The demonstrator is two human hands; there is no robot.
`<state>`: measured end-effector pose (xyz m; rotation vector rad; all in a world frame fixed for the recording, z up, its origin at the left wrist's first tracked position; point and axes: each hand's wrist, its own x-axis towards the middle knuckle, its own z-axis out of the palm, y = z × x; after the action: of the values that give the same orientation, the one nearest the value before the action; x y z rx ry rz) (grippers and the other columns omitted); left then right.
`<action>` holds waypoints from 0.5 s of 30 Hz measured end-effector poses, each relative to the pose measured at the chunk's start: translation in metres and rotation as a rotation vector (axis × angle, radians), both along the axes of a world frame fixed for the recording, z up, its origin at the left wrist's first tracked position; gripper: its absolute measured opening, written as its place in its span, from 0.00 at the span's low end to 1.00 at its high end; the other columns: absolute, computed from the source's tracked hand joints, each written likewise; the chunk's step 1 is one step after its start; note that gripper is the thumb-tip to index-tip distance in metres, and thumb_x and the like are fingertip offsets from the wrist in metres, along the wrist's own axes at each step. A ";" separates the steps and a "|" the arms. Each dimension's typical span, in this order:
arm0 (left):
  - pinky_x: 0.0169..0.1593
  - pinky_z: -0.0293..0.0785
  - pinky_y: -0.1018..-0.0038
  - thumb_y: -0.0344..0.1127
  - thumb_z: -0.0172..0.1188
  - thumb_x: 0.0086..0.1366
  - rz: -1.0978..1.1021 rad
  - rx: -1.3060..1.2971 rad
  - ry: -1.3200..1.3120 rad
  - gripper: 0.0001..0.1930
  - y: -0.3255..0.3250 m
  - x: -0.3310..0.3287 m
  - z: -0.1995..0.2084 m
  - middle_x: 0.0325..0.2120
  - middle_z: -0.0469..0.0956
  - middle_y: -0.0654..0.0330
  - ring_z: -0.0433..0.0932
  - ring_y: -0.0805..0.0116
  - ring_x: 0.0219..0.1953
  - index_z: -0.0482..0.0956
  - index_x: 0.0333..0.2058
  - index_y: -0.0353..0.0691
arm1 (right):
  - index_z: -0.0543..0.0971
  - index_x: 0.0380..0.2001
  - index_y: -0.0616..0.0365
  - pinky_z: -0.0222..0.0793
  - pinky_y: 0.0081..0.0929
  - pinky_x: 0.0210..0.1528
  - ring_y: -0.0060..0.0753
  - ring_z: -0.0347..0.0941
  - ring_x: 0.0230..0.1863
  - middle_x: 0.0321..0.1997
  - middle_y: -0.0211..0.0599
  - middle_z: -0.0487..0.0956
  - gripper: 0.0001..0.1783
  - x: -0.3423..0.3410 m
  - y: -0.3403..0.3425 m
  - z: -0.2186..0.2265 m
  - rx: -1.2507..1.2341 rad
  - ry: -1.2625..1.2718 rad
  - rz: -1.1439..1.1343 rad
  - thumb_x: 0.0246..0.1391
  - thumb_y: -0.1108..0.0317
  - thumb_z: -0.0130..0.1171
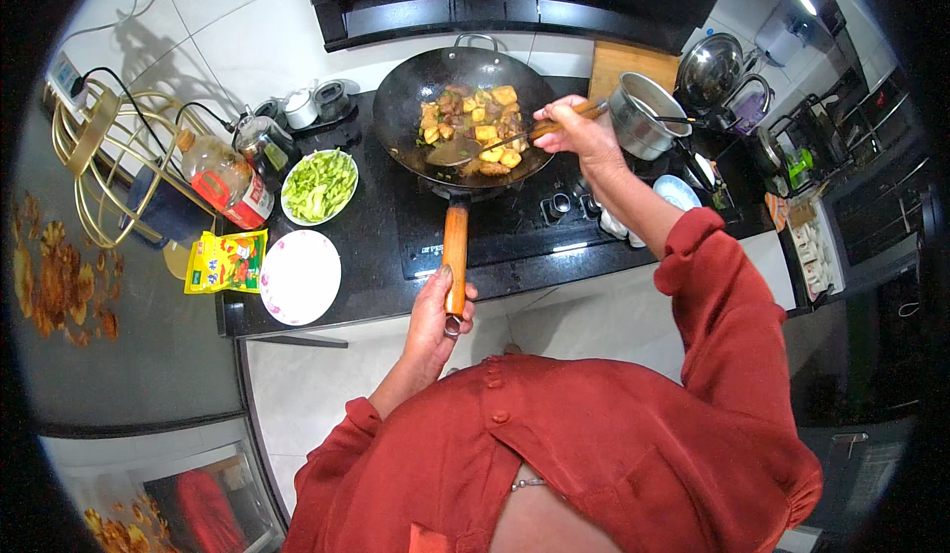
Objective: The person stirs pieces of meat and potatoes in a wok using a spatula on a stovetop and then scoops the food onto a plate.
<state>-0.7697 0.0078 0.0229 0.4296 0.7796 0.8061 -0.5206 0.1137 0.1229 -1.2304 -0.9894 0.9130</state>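
A black wok [401, 108] sits on the stove, and its wooden handle runs toward me. My left hand [431, 318] is closed round the near end of that handle. In the wok lie browned chunks of food [487, 113], some golden and block-shaped, with bits of green. My right hand [577, 130] grips the wooden handle of a spatula [457, 151]; its metal blade rests in the wok, at the near left edge of the food.
Left of the wok stand a plate of sliced green vegetables [320, 185], a white plate [300, 278], a yellow packet [226, 262] and a large bottle [226, 179]. To the right are a metal pot [643, 123], a small bowl [677, 193] and a cutting board [629, 66].
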 end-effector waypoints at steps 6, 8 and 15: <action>0.15 0.59 0.83 0.45 0.45 0.63 0.016 0.025 0.010 0.12 -0.001 0.001 0.003 0.24 0.70 0.61 0.65 0.77 0.17 0.63 0.36 0.43 | 0.72 0.28 0.56 0.70 0.17 0.24 0.25 0.74 0.20 0.34 0.41 0.77 0.09 0.001 -0.009 0.026 0.074 -0.061 -0.028 0.47 0.62 0.54; 0.15 0.59 0.83 0.46 0.45 0.63 0.018 0.015 0.014 0.13 -0.001 0.002 0.003 0.24 0.70 0.61 0.65 0.77 0.17 0.63 0.36 0.43 | 0.71 0.29 0.56 0.70 0.19 0.27 0.26 0.75 0.23 0.36 0.42 0.77 0.10 0.000 -0.012 0.020 0.065 -0.012 -0.037 0.48 0.61 0.54; 0.16 0.58 0.83 0.45 0.43 0.64 0.016 0.029 0.001 0.11 -0.003 0.001 0.005 0.24 0.70 0.61 0.66 0.76 0.17 0.61 0.37 0.45 | 0.73 0.26 0.59 0.71 0.19 0.21 0.28 0.76 0.20 0.29 0.38 0.78 0.07 -0.001 0.001 -0.051 0.099 0.259 0.001 0.48 0.66 0.54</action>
<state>-0.7688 0.0048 0.0283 0.4503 0.7733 0.8333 -0.5219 0.1145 0.0722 -1.0001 -0.8184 0.9846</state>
